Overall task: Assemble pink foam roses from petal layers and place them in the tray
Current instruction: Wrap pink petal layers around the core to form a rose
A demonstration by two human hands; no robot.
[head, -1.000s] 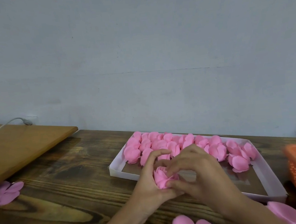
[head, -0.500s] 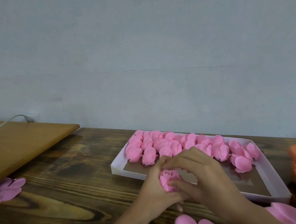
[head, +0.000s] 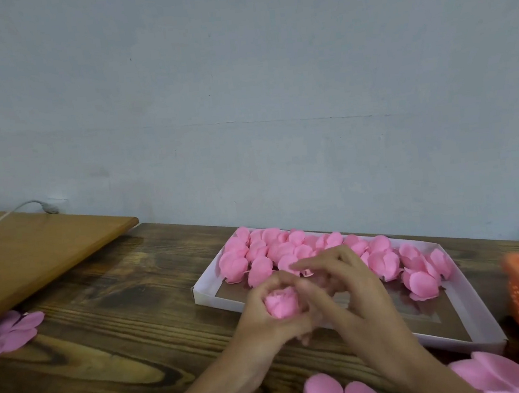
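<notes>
Head view: my left hand [head: 265,322] has its fingers curled round the rose [head: 281,303], held at the near rim of the tray [head: 215,298]; my right hand [head: 353,298] pinches its petals. Bare tray floor lies just beyond, rightward.

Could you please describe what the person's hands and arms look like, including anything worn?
The left hand and right hand are bare: no gloves, and no ring, watch or bracelet shows. Both forearms are bare too, with no sleeve in view.

Grey wall [head: 240,86], dark wooden table [head: 106,340]
</notes>
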